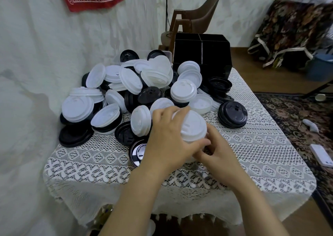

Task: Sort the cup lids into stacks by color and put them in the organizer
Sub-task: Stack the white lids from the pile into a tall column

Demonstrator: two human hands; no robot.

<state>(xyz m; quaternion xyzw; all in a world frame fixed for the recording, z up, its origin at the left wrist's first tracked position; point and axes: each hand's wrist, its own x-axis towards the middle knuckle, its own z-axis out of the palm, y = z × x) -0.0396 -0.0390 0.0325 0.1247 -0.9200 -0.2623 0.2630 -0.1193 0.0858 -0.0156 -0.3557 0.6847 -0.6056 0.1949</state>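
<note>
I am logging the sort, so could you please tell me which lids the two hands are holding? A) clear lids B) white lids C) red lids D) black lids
B: the left hand and the right hand both grip white lids, whose domed white top shows between them.

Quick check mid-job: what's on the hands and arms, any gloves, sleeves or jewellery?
Nothing worn that shows: the left hand and right hand are without gloves, rings or a watch, and both forearms have no sleeves in view.
</note>
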